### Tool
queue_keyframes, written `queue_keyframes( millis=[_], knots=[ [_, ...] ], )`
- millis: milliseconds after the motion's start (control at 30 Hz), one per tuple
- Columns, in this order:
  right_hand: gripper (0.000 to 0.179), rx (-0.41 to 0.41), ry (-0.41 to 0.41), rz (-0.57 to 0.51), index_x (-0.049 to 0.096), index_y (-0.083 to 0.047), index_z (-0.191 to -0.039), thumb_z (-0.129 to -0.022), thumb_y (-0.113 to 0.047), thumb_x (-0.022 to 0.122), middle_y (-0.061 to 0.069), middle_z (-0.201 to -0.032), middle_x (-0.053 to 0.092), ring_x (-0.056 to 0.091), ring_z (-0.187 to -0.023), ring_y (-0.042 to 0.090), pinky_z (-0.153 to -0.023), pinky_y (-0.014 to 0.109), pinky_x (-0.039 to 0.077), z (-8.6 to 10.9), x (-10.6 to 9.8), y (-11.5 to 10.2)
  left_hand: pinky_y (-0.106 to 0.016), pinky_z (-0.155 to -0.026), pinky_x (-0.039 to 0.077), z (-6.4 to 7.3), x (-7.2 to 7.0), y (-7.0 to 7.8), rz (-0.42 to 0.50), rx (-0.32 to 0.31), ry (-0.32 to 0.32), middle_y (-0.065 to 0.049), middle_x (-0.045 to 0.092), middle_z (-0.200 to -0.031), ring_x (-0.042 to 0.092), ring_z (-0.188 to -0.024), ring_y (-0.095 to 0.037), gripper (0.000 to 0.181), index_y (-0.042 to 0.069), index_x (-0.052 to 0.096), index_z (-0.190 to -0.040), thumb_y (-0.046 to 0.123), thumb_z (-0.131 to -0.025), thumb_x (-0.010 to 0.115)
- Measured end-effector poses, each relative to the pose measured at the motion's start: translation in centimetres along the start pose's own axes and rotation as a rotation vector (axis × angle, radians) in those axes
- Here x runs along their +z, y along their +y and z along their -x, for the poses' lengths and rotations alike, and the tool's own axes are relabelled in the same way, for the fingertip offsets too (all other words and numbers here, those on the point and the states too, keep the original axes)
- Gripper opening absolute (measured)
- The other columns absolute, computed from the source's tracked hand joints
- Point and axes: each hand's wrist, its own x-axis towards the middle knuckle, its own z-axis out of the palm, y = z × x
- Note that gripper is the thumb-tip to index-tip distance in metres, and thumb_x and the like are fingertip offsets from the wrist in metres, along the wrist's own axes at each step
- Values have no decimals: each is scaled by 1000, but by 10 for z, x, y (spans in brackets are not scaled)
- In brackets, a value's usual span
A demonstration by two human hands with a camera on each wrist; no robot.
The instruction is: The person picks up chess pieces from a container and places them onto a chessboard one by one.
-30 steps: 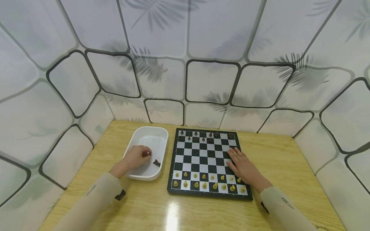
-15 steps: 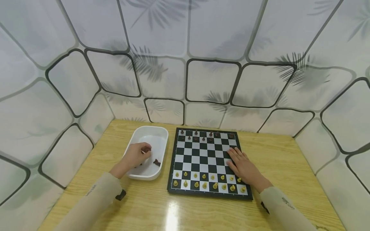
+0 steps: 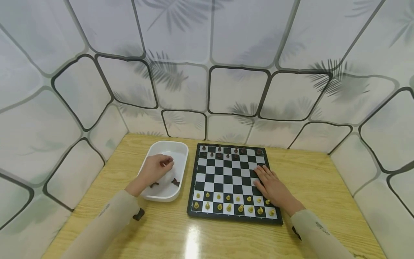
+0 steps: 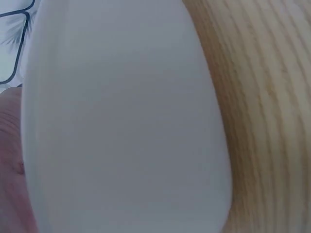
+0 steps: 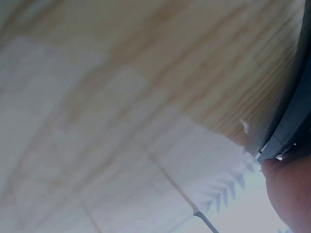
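My left hand [image 3: 154,169] is over the white plastic tray [image 3: 165,197] in the head view. Its thumb and fingers pinch a small dark brown chess piece, mostly hidden by the fingers. Below the hand, two spots of dark brown chess pieces [image 3: 175,182] lie on the tray floor. The right hand [image 3: 275,189] rests flat with straight fingers on the right edge of the chessboard [image 3: 223,178]. In the left wrist view the tray wall [image 4: 131,116] covers most of the frame, with part of the hand [image 4: 12,165] at the left edge.
Yellow chess pieces [image 3: 229,208] stand in two rows along the board's near side. Several dark brown chess pieces [image 3: 219,148] stand on its two far rows, with gaps between them. Patterned panels [image 3: 237,90] enclose the wooden table [image 3: 161,230] at the back and sides.
My left hand has shifted forward and slightly right inside the tray, uncovering a dark piece near the tray's left side. The right hand stays where it was.
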Motion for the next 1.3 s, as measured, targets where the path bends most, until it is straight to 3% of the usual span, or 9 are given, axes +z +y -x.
queue_keyframes(
  millis=[167, 333, 500, 633, 1000, 1300],
  knots=[
    [61, 0, 6, 2, 38, 2, -160, -113, -36, 47, 23, -167, 38, 28, -158, 46, -125, 66, 27, 0, 0, 1, -39, -77, 62, -9, -2, 11, 26, -12, -27, -11, 81, -98, 76, -86, -22, 18, 0, 80, -108, 13, -98, 73],
    [62, 3, 8, 8, 38, 1, -161, -113, -37, 47, 22, -168, 38, 28, -158, 45, -125, 66, 27, -1, 0, 1, -39, -75, 63, -23, -1, 20, 53, 1, -7, -9, 81, -92, 77, -83, -20, 20, 0, 78, -111, 13, -95, 75],
    [62, 2, 7, 10, 38, 1, -161, -113, -36, 47, 23, -167, 38, 29, -158, 46, -125, 66, 28, 0, -1, 0, -41, -76, 63, -40, -1, 31, 79, 37, 21, -10, 81, -91, 77, -83, -22, 15, 1, 76, -105, 11, -94, 75],
    [61, -1, 10, 2, 39, 2, -160, -113, -36, 48, 23, -167, 39, 29, -158, 46, -125, 66, 28, -1, -3, 0, -42, -77, 63, -57, 2, 39, 87, 34, -6, -10, 81, -94, 78, -85, -24, 13, 4, 77, -104, 14, -96, 75],
    [61, -10, 18, -2, 39, 2, -160, -113, -35, 48, 24, -166, 39, 29, -157, 47, -125, 65, 27, -1, 0, 2, -40, -77, 62, -94, 19, 54, 93, 65, -66, -10, 80, -100, 75, -92, -25, 16, 5, 79, -106, 18, -98, 74],
    [61, -5, 18, 0, 39, 2, -160, -112, -35, 49, 23, -167, 39, 28, -158, 46, -127, 63, 25, -1, 4, 2, -42, -84, 61, -116, 37, 61, 90, 20, -123, -14, 80, -106, 75, -98, -29, 21, 0, 79, -110, 16, -97, 76]
  ],
)
